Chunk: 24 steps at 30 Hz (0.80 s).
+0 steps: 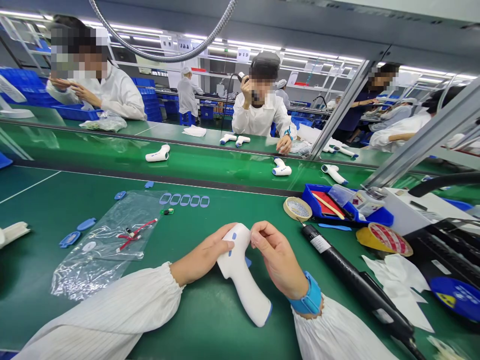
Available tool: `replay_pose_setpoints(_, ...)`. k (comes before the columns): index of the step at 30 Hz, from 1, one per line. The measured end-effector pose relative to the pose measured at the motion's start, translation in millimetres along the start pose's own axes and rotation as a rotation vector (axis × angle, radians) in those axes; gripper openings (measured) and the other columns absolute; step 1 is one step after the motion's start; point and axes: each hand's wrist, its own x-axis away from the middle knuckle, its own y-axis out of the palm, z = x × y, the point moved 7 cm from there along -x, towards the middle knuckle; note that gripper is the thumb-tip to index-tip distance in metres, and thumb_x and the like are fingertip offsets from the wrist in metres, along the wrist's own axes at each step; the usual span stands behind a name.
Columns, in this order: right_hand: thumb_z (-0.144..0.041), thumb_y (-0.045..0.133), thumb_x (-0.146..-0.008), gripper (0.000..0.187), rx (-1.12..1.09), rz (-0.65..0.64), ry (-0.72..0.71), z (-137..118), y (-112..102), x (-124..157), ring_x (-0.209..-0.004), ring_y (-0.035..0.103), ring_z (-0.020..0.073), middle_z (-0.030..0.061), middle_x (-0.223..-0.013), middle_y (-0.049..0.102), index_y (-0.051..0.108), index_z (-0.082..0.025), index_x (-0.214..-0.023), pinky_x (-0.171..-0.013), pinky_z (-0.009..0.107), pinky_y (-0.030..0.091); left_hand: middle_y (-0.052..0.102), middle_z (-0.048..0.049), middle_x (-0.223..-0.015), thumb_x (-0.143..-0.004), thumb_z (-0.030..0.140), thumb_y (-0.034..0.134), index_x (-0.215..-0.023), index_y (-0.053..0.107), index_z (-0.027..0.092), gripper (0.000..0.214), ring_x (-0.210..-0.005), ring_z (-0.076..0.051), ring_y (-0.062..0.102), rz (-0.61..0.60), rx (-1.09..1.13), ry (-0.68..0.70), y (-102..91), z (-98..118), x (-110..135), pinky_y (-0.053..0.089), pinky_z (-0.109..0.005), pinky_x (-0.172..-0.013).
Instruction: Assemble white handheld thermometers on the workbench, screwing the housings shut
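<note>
A white handheld infrared thermometer (243, 280) with blue buttons and a blue base cap is tilted over the green bench. My left hand (208, 252) grips its head from the left, thumb on top near the buttons. Beside the head's right edge is my right hand (277, 257), thumb and index finger pinched together; whatever may be between the fingertips is too small to make out. A blue wristband (308, 295) circles my right wrist. Under the thermometer a bit of blue part (248, 261) peeks out, mostly hidden.
Left lies a plastic bag (93, 260) with red-wired parts (131, 235), near blue covers (70, 239) and several frames (185, 200). An electric screwdriver (352, 275), tape roll (297, 208) and blue tray (369, 217) stand right. Thermometers (282, 167) lie on the belt (217, 162); co-workers sit beyond.
</note>
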Motion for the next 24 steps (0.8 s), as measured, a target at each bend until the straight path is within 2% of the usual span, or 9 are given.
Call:
replay_pose_setpoints(5, -0.037, 0.063, -0.079, 0.019, -0.019, -0.001, 0.001, 0.1, -0.9, -0.1, -0.063, 0.039, 0.0120, -0.0034, -0.068, 0.044, 0.055, -0.021, -0.074, -0.062, 0.024, 0.037, 0.056, -0.0043, -0.115, -0.081, 0.027, 0.046, -0.130, 0.042, 0.019, 0.050, -0.103, -0.023, 0.050, -0.004, -0.036, 0.009, 0.8, 1.4, 0.6, 0.039, -0.030, -0.086)
replay_pose_setpoints(24, -0.038, 0.063, -0.078, 0.019, -0.013, 0.000, -0.001, -0.2, 0.1, -0.4, -0.063, 0.039, 0.0120, -0.0033, -0.067, 0.043, 0.055, -0.021, -0.073, -0.062, 0.024, 0.038, 0.058, -0.0043, -0.112, -0.078, 0.026, 0.045, -0.131, 0.041, 0.019, 0.053, -0.100, -0.023, 0.050, 0.000, -0.018, 0.003, 0.5, -1.9, -0.8, 0.039, -0.031, -0.083)
